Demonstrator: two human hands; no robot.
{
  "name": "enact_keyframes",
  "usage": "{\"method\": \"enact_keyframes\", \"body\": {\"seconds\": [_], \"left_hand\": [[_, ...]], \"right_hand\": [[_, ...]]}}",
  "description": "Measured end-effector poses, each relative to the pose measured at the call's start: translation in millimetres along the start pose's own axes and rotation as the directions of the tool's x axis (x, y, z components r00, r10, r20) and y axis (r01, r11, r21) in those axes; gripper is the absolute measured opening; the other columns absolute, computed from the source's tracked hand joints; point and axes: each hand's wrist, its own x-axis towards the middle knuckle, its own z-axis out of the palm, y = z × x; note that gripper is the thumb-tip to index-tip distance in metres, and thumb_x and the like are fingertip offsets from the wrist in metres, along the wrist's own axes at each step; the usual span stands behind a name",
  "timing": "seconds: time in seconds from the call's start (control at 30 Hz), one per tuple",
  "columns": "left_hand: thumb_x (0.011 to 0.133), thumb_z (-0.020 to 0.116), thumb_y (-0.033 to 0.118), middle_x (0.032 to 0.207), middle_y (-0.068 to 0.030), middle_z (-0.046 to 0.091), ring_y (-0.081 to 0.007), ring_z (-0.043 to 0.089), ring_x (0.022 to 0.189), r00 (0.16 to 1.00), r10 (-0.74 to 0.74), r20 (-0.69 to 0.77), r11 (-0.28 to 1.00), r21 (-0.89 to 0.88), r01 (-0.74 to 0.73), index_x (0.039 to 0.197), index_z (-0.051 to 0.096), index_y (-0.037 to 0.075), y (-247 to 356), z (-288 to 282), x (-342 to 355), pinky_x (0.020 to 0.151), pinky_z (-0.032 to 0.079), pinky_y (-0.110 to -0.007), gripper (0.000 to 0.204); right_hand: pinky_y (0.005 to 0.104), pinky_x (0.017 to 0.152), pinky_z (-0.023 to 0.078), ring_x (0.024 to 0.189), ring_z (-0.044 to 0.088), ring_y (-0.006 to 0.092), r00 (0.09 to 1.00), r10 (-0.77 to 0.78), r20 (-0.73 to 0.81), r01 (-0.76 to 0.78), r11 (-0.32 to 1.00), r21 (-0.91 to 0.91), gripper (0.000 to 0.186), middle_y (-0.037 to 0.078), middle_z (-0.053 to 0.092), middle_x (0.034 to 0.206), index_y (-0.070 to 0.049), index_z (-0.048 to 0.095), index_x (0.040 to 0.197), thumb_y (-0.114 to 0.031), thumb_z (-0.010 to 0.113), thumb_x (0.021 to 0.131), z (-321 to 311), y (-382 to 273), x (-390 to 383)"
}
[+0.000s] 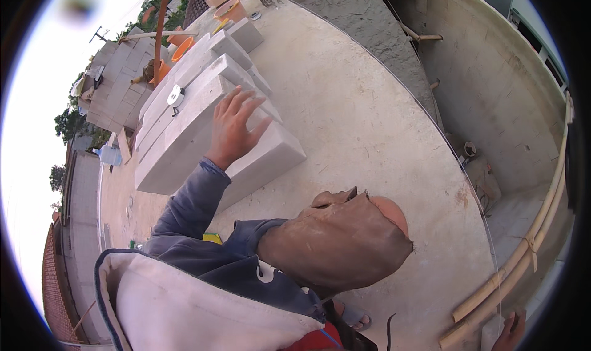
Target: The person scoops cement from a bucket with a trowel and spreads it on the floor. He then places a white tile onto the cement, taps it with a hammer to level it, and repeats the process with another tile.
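Note:
At the lower right edge, only the fingers of my right hand [511, 331] show, bent and drawn together beside bamboo poles [489, 299]. A thin string [496, 259] runs down close to these fingers; whether they pinch it is unclear. My left hand is out of view. Directly in front, a co-worker [335, 243] in a brown cap and dark hooded top leans over. One of the co-worker's hands [236, 126], fingers spread, is raised in front of pale blocks [184, 145]. On the blocks lies a small white, round-ended object [175, 95].
Orange buckets [231, 10] stand beyond the blocks. To the right, the concrete slab [369, 129] ends at a curved-looking edge above a deep walled opening [492, 105]. Wet grey mortar [363, 19] covers a strip at the top. A sandalled foot [356, 316] is below the co-worker.

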Motion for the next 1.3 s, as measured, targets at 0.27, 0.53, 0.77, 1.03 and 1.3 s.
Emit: {"method": "enact_keyframes", "body": {"seconds": [0.27, 0.53, 0.77, 1.03, 1.3], "left_hand": [[0.095, 0.074, 0.07, 0.176, -0.022, 0.038, -0.0415, 0.035, 0.164, 0.876, -0.397, 0.275, 0.917, 0.153, 0.367, 0.175, 0.035, 0.024, -237, -18, -98, 0.132, 0.025, -0.064, 0.1], [0.079, 0.064, 0.097, 0.18, -0.0155, 0.033, -0.0369, 0.028, 0.168, 0.761, -0.572, 0.308, 0.819, 0.277, 0.503, 0.176, 0.031, 0.032, -213, -6, -63, 0.127, 0.011, -0.085, 0.121], [0.078, 0.061, 0.1, 0.18, -0.0151, 0.034, -0.0318, 0.027, 0.169, 0.704, -0.679, 0.21, 0.72, 0.375, 0.583, 0.174, 0.038, 0.024, -186, -2, -70, 0.13, 0.014, -0.08, 0.125], [0.11, 0.046, 0.073, 0.167, -0.0174, 0.055, -0.034, 0.046, 0.16, 0.736, -0.677, -0.004, 0.694, 0.328, 0.641, 0.16, 0.058, 0.007, -226, -43, -192, 0.127, 0.039, -0.059, 0.084], [0.114, 0.041, 0.067, 0.168, -0.0181, 0.054, -0.0332, 0.043, 0.16, -0.071, -0.982, -0.173, 0.067, -0.683, 0.728, 0.164, 0.048, -0.005, -444, -107, -536, 0.134, 0.025, -0.045, 0.088]], "right_hand": [[0.0434, 0.079, 0.058, 0.088, 0.074, 0.0337, 0.661, -0.491, 0.567, 0.546, 0.834, 0.086, 0.031, 0.02, 0.074, 0.107, 0.0, 0.072, 0.123, -0.015, 0.081, 0.097, 224, -219, 114], [0.0433, 0.084, 0.06, 0.092, 0.076, 0.0353, 0.313, -0.61, 0.728, 0.55, 0.741, 0.385, 0.031, 0.019, 0.077, 0.106, -0.003, 0.074, 0.125, -0.02, 0.079, 0.1, 380, -266, 128], [0.043, 0.09, 0.059, 0.1, 0.075, 0.0317, 0.173, -0.603, 0.779, 0.645, 0.667, 0.373, 0.039, 0.018, 0.079, 0.112, -0.005, 0.072, 0.134, -0.033, 0.072, 0.107, 413, -348, 120], [0.043, 0.097, 0.058, 0.108, 0.074, 0.0316, 0.267, -0.478, 0.837, 0.632, 0.742, 0.222, 0.046, 0.019, 0.078, 0.119, -0.005, 0.073, 0.132, -0.045, 0.06, 0.114, 428, -387, 102], [0.0388, 0.103, 0.052, 0.114, 0.069, 0.022, 0.473, -0.657, 0.586, 0.459, 0.752, 0.473, 0.055, 0.013, 0.075, 0.115, 0.001, 0.072, 0.128, -0.049, 0.051, 0.118, 555, -584, 110]]}}
